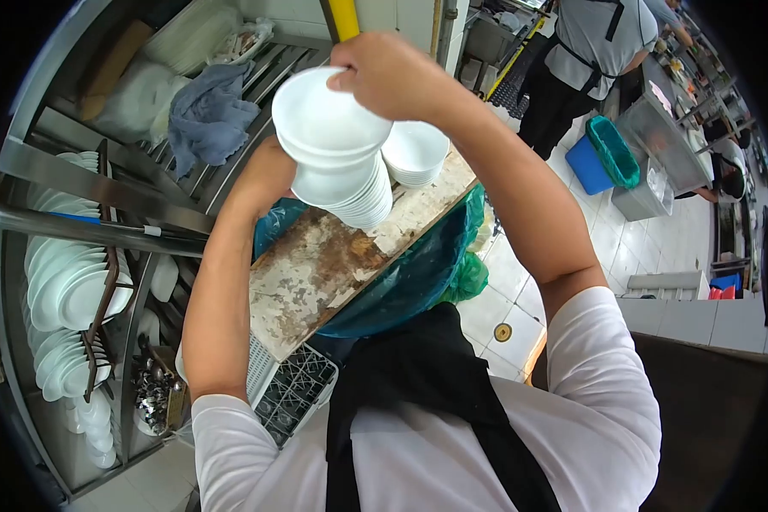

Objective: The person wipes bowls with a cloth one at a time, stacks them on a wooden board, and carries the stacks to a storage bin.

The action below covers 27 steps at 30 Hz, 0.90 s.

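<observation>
My right hand point(388, 78) pinches the rim of a white bowl point(326, 115), with the thumb inside and the fingers over the far edge. Directly beneath that bowl is a tall stack of white bowls point(365, 200), standing on a worn, stained board point(316, 273). My left hand point(275, 169) is closed against the left side of the upper bowls, its fingertips partly hidden behind them. A shorter stack of white bowls point(416, 154) stands on the board just to the right.
Plates point(81, 294) fill a rack on the left, above a container of cutlery point(154, 392). A grey-blue cloth point(209, 115) lies on the slatted metal shelf. Under the board is a bin with a green liner point(392, 286). Another person point(597, 55) stands near a blue bin point(590, 164).
</observation>
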Tool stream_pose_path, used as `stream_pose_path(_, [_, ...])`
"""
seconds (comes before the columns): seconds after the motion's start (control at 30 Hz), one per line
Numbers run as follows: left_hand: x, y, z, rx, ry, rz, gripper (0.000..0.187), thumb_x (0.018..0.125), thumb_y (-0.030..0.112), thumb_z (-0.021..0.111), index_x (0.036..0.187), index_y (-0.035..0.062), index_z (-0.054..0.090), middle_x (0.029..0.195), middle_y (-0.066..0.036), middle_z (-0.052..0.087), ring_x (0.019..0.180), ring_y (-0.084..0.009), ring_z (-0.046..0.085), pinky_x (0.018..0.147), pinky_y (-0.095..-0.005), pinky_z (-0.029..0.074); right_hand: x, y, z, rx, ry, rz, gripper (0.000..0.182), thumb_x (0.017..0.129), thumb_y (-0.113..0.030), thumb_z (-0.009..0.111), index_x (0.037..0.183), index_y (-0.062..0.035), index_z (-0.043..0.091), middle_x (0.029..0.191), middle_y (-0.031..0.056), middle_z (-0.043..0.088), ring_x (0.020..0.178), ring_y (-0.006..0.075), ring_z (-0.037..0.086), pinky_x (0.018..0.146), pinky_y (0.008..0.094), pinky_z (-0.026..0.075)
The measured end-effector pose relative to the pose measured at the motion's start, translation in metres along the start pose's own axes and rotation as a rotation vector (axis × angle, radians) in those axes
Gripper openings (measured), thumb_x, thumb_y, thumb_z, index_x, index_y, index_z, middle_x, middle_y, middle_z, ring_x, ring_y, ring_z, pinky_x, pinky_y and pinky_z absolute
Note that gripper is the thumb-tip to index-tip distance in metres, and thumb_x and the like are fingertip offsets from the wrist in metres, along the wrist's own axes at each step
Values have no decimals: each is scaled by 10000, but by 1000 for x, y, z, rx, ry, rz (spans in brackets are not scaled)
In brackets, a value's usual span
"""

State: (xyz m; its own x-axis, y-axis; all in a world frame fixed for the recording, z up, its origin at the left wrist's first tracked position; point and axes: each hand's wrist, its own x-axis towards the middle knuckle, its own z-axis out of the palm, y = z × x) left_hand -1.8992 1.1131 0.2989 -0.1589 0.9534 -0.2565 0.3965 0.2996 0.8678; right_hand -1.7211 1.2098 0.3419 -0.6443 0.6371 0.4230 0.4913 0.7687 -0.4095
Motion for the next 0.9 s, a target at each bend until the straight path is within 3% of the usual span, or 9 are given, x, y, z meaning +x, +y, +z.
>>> stream_pose_path(0.17, [6, -9, -18, -565, -179, -163, 650, 889, 642, 461, 1122, 55, 614, 961, -77, 672, 812, -155, 665, 645, -281, 555, -2, -21, 17, -211, -207, 36, 248, 817, -240, 654, 922, -16, 676, 845, 183, 669, 844, 357, 639, 764, 416, 495])
stream_pose_path(0.27, [6, -13, -16, -436, -128, -43, 615, 898, 607, 486, 1113, 46, 618, 958, -79, 674, 816, -135, 661, 662, -252, 547, -21, -27, 9, 34, -118, 145, 322, 803, -289, 680, 957, -7, 679, 849, 185, 673, 840, 363, 641, 751, 417, 496])
stream_pose_path(0.3, [6, -13, -18, -463, -229, -20, 522, 899, 489, 572, 1137, 25, 600, 971, -81, 669, 803, -119, 654, 656, -239, 539, -36, -24, 13, 51, 150, 113, 313, 821, -284, 680, 965, -7, 678, 805, 149, 676, 758, 291, 655, 685, 383, 496])
stream_pose_path(0.47, [12, -20, -22, -393, -285, -44, 429, 879, 282, 630, 1183, -12, 558, 1027, -93, 656, 837, -125, 654, 679, -241, 541, -123, -23, 25, 469, 155, 452, 259, 907, -224, 611, 1036, -6, 661, 767, 58, 642, 672, 101, 588, 632, 267, 496])
stream_pose_path(0.6, [18, -24, -29, -439, -314, -30, 452, 891, 268, 612, 1213, -39, 533, 1098, -112, 639, 942, -164, 650, 769, -279, 543, -176, -11, 86, 1134, 144, 818, 335, 935, -311, 560, 1053, -9, 645, 890, 45, 639, 770, 124, 593, 667, 295, 508])
stream_pose_path(0.73, [38, -17, -25, -742, -472, -186, 559, 912, 442, 577, 1231, -17, 544, 1126, -119, 632, 1030, -202, 621, 871, -325, 505, -199, -3, 152, 1343, 145, 986, 610, 942, -494, 472, 1349, -41, 431, 1249, 105, 516, 1127, 213, 499, 838, 393, 494])
stream_pose_path(0.8, [81, -57, -18, -667, -448, -179, 532, 936, 459, 531, 1208, 5, 577, 1122, -103, 640, 1053, -186, 609, 887, -308, 492, -187, -5, 157, 1376, 176, 1020, 654, 946, -521, 437, 1401, -58, 356, 1342, 122, 430, 1203, 270, 439, 902, 441, 457])
stream_pose_path(0.87, [94, -70, -2, -54, -417, 388, 496, 978, 363, 472, 1338, 22, 473, 1302, -70, 552, 1178, -153, 524, 1008, -284, 405, -175, -4, 165, 1413, 190, 1053, 701, 950, -549, 403, 1453, -75, 282, 1435, 139, 345, 1278, 327, 380, 966, 489, 419])
stream_pose_path(0.9, [84, -60, 12, 300, -233, 222, 481, 991, 327, 444, 1363, 23, 443, 1350, -65, 511, 1212, -133, 480, 1031, -254, 371, -168, -1, 169, 1403, 173, 1073, 733, 942, -581, 378, 1470, -93, 236, 1458, 142, 308, 1315, 343, 333, 974, 520, 402])
